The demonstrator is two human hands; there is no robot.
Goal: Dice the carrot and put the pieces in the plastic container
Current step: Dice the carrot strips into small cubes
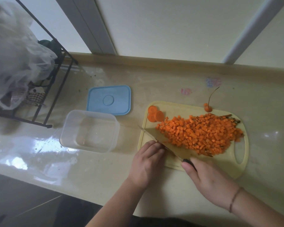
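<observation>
Pale yellow plastic cutting board (236, 167) sits on the glossy beige bench (105, 169), handle slot to the right. Heap of small orange diced carrot cubes (202, 133) covers the middle of the board; none in the container. Three round carrot slices (155, 114) lie uncut at the board's far-left corner, overlapping each other. Carrot tip with its thin dark root tail (208, 108) rests at the board's far edge, apart from the heap. Right hand (210, 181) has its grip clamped on the dark handle of a kitchen knife (175, 149); broad blade lies tilted along the near-left side of the heap, touching the cubes, tip pointing far-left past the board edge. Left hand (147, 163) rests with curled fingers against the blade's spine side at the board's left edge; cannot tell whether it grips anything. Clear rectangular plastic container (67, 126) stands empty on the bench just left of the board, near the knife tip. Its light blue rectangular lid (95, 99) lies flat behind it, touching or overlapping the far rim. Thin cord bracelet (234, 200) on the right wrist. Black wire rack (56, 89) with a translucent plastic bag (18, 59) at far left.
</observation>
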